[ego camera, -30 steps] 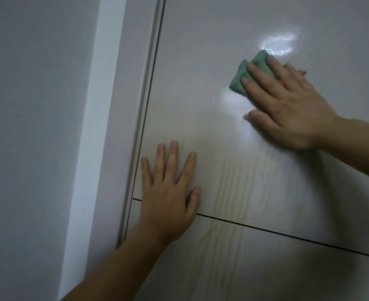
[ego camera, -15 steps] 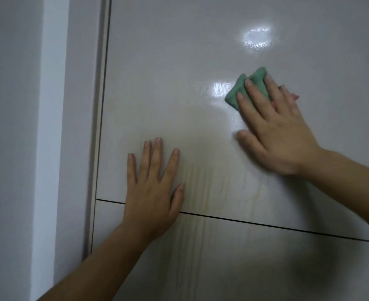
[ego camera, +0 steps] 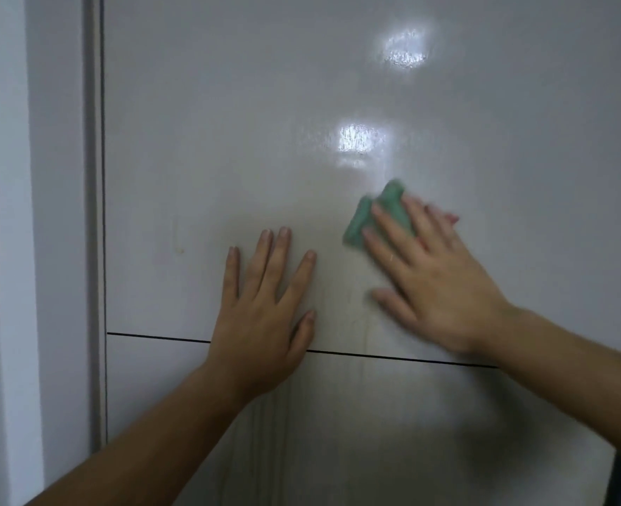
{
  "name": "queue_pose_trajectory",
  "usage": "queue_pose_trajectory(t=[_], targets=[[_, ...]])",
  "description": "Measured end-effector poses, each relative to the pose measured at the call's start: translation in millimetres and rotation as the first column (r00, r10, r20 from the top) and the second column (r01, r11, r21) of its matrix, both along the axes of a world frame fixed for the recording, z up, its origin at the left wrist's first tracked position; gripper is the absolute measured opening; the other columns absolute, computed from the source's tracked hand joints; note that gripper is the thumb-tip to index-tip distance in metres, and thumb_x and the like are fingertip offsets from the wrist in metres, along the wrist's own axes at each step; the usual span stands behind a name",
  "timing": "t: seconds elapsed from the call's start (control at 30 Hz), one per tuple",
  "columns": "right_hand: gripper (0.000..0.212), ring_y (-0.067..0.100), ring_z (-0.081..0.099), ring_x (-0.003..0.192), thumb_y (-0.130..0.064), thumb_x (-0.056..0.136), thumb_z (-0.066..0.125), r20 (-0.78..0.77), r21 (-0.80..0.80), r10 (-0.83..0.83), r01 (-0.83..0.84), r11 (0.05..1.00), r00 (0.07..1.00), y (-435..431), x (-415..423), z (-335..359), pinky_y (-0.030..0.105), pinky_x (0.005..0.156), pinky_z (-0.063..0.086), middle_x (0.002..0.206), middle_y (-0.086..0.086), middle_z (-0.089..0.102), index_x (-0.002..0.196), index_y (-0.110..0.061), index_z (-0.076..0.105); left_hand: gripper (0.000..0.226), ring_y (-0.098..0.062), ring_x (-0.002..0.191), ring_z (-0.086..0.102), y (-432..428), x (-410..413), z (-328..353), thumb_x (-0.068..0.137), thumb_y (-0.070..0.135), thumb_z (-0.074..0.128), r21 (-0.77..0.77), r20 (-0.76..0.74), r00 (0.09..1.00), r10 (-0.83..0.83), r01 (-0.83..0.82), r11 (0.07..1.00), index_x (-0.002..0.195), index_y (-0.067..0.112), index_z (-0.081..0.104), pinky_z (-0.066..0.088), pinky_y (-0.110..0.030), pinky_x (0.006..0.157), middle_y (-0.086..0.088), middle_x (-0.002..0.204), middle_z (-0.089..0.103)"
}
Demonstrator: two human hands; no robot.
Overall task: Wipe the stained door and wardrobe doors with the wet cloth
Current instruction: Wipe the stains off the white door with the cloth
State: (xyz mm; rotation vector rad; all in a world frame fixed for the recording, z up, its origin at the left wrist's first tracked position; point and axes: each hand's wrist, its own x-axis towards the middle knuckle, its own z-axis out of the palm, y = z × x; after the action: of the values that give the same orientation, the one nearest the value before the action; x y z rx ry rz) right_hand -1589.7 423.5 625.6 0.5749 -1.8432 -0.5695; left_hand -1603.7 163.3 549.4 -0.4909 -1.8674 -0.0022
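The left hand (ego camera: 265,312) lies flat on the pale glossy door (ego camera: 521,177), fingers spread, its palm across the thin dark groove (ego camera: 148,337). Just beside it, the blurred right hand (ego camera: 437,283) presses a folded green cloth (ego camera: 374,210) against the door with straight fingers. Faint yellowish streaks (ego camera: 265,414) run below the groove.
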Motion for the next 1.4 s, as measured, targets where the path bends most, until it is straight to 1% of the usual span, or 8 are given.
queue_pose_trajectory(t=[0.17, 0.37, 0.57, 0.77, 0.97, 1.03, 1.2, 1.4], targets=[[0.065, 0.035, 0.008, 0.157, -0.056, 0.106, 0.032, 0.078, 0.280, -0.010, -0.012, 0.960, 0.997, 40, 9, -30, 0.051, 0.126, 0.017, 0.169, 0.004, 0.014, 0.161, -0.022, 0.025, 0.069, -0.041, 0.157, 0.010, 15, 2, -7, 0.099, 0.041, 0.043, 0.002, -0.005, 1.000, 0.002, -0.002, 1.000, 0.160, 0.012, 0.031, 0.015, -0.070, 0.120, -0.024, 0.169, 0.012], [0.073, 0.041, 0.001, 0.156, -0.057, 0.104, 0.028, -0.035, -0.263, -0.009, -0.001, 0.965, 0.999, 43, 5, 12, 0.050, 0.126, -0.003, 0.169, 0.009, 0.005, 0.162, -0.014, 0.018, 0.068, -0.042, 0.157, 0.010, 27, 1, -9, 0.098, 0.041, 0.041, 0.006, 0.002, 1.000, 0.016, -0.016, 1.000, 0.160, 0.013, 0.032, 0.015, -0.071, 0.119, -0.024, 0.169, 0.013], [0.066, 0.034, 0.009, 0.156, -0.056, 0.105, 0.034, 0.129, 0.193, -0.006, -0.019, 0.981, 0.992, 67, 12, -93, 0.050, 0.126, 0.015, 0.168, 0.002, 0.017, 0.160, -0.023, 0.021, 0.069, -0.043, 0.157, 0.010, 27, 2, -8, 0.099, 0.042, 0.041, -0.010, -0.007, 0.999, 0.034, -0.034, 0.999, 0.160, 0.011, 0.030, 0.015, -0.071, 0.119, -0.025, 0.168, 0.013], [0.071, 0.037, -0.007, 0.156, -0.054, 0.105, 0.027, 0.068, -0.453, -0.053, 0.079, 0.888, 0.996, 77, 16, -73, 0.051, 0.126, -0.004, 0.170, 0.008, -0.001, 0.163, -0.015, 0.013, 0.067, -0.042, 0.157, 0.012, 49, 8, -22, 0.099, 0.039, 0.042, -0.075, -0.009, 0.999, -0.045, 0.044, 0.996, 0.159, 0.012, 0.033, 0.014, -0.070, 0.120, -0.024, 0.168, 0.015], [0.067, 0.034, 0.000, 0.157, -0.056, 0.105, 0.033, 0.136, -0.241, -0.043, 0.075, 0.968, 0.990, 62, 13, -158, 0.048, 0.127, -0.002, 0.170, 0.001, 0.000, 0.160, -0.022, 0.013, 0.066, -0.041, 0.157, 0.012, 73, 7, -34, 0.099, 0.040, 0.041, -0.120, 0.009, 0.998, -0.070, 0.070, 0.990, 0.159, 0.014, 0.034, 0.014, -0.069, 0.121, -0.023, 0.168, 0.016], [0.066, 0.033, -0.002, 0.157, -0.054, 0.105, 0.028, 0.102, -0.424, -0.068, 0.106, 0.900, 0.992, 85, 13, -157, 0.048, 0.127, -0.001, 0.170, 0.004, 0.003, 0.160, -0.021, 0.012, 0.066, -0.042, 0.157, 0.011, 74, 6, -35, 0.099, 0.040, 0.041, -0.114, 0.010, 0.998, -0.057, 0.058, 0.992, 0.159, 0.014, 0.034, 0.014, -0.069, 0.120, -0.023, 0.168, 0.016], [0.074, 0.038, -0.008, 0.156, -0.050, 0.103, 0.023, 0.064, -0.885, -0.050, 0.080, 0.459, 0.997, 79, 16, -150, 0.059, 0.125, 0.001, 0.169, 0.012, -0.007, 0.161, -0.011, 0.000, 0.067, -0.042, 0.157, 0.011, 74, 4, -37, 0.097, 0.038, 0.045, -0.124, -0.011, 0.999, -0.042, 0.041, 0.991, 0.159, 0.013, 0.036, 0.014, -0.070, 0.120, -0.024, 0.168, 0.016], [0.068, 0.035, -0.003, 0.156, -0.052, 0.104, 0.032, 0.114, -0.467, 0.020, 0.036, 0.884, 0.993, 38, 11, -169, 0.047, 0.126, -0.005, 0.169, 0.003, 0.000, 0.160, -0.019, 0.013, 0.067, -0.041, 0.157, 0.014, 61, 8, -33, 0.098, 0.035, 0.044, -0.138, -0.015, 0.996, -0.091, 0.088, 0.986, 0.159, 0.010, 0.034, 0.014, -0.065, 0.123, -0.024, 0.168, 0.017]])
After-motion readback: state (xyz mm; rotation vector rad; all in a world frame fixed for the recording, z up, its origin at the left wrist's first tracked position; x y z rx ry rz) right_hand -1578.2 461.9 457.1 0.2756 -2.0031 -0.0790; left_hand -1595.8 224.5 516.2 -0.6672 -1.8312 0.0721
